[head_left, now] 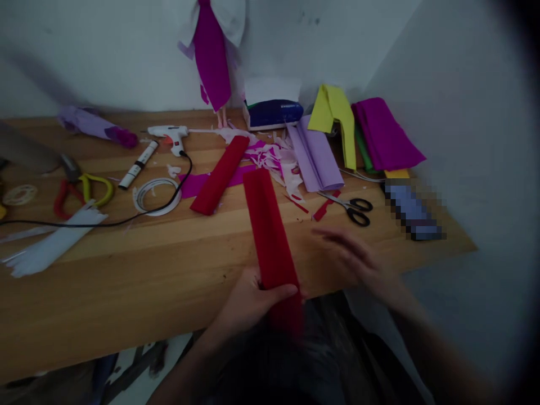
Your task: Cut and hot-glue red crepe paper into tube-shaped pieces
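My left hand (253, 301) grips the near end of a long folded strip of red crepe paper (268, 225) that lies lengthwise over the wooden table's (126, 281) front edge. My right hand (354, 259) hovers blurred just right of the strip, fingers spread, holding nothing. Black-handled scissors (352, 207) lie a little beyond the right hand. A second red folded strip (219, 174) lies farther back on a magenta piece.
A white glue gun (169, 135) with a black cord, a tape roll (156, 197), a marker (138, 164), red and yellow handled tools (82, 191), white sheets (50, 242), lilac, yellow and magenta folded paper (337, 140), paper scraps, a tissue box (272, 109), and a doll in magenta (211, 56).
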{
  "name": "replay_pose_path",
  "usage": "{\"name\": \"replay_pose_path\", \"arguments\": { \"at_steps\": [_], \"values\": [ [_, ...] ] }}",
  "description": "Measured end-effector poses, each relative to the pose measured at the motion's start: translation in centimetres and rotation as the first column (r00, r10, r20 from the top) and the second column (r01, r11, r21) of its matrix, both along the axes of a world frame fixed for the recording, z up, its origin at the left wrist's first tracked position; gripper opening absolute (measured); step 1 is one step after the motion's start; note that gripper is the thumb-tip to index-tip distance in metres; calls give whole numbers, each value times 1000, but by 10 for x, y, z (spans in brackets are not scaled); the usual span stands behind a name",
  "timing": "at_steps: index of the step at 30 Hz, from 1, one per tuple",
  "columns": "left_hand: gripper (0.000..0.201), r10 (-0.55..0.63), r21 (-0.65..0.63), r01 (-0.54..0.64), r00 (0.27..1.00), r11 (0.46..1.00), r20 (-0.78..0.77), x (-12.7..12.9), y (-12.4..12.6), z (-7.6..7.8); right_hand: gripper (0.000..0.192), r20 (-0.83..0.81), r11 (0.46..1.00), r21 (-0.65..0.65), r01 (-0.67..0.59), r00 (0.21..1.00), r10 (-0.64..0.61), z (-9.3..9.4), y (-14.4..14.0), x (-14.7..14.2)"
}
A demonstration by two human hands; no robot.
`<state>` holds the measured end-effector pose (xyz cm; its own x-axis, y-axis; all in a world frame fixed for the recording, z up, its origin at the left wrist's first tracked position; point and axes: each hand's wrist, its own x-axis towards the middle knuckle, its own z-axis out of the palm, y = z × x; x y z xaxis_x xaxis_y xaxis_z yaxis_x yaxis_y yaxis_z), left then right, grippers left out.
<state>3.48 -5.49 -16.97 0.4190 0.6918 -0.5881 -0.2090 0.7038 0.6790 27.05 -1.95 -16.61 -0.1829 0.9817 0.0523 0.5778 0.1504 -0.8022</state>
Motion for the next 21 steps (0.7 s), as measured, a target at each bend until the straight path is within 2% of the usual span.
{"name": "replay_pose_path", "arguments": {
  "at_steps": [1, 2, 4, 7, 10, 13, 17, 21],
  "values": [
    [23, -30, 5, 30, 999, 1000, 15, 3, -1, 2, 41, -209, 978, -151, -141, 972, 108, 4, -6, -18],
    [22, -58, 14, 58, 998, 998, 31, 5, -2, 3, 43, -350, 946, -222, -236, 925, 149, 7, -10, -33],
    [22, -84, 21, 83, 994, 996, 66, 9, -5, 4, 39, -503, 860, -340, -382, 846, 177, 11, -11, -54],
    [26, -51, 4, 51, 991, 999, 125, 14, -8, 2, 29, -553, 756, -491, -432, 826, 113, 12, -7, -67],
    [30, -41, -17, 43, 992, 999, 122, 16, -11, -1, 22, -543, 719, -572, -395, 839, 30, 12, -2, -69],
    [26, -108, 6, 108, 993, 994, 53, 13, -14, -4, 18, -520, 760, -566, -320, 854, -27, 13, 0, -69],
    [19, -291, 66, 295, 954, 953, -74, 4, -19, -8, 18, -477, 850, -490, -192, 875, -77, 20, 5, -72],
    [23, -385, 54, 396, 911, 917, -148, -5, -23, -11, 15, -535, 892, -420, -167, 839, -94, 28, 13, -75]
  ]
}}
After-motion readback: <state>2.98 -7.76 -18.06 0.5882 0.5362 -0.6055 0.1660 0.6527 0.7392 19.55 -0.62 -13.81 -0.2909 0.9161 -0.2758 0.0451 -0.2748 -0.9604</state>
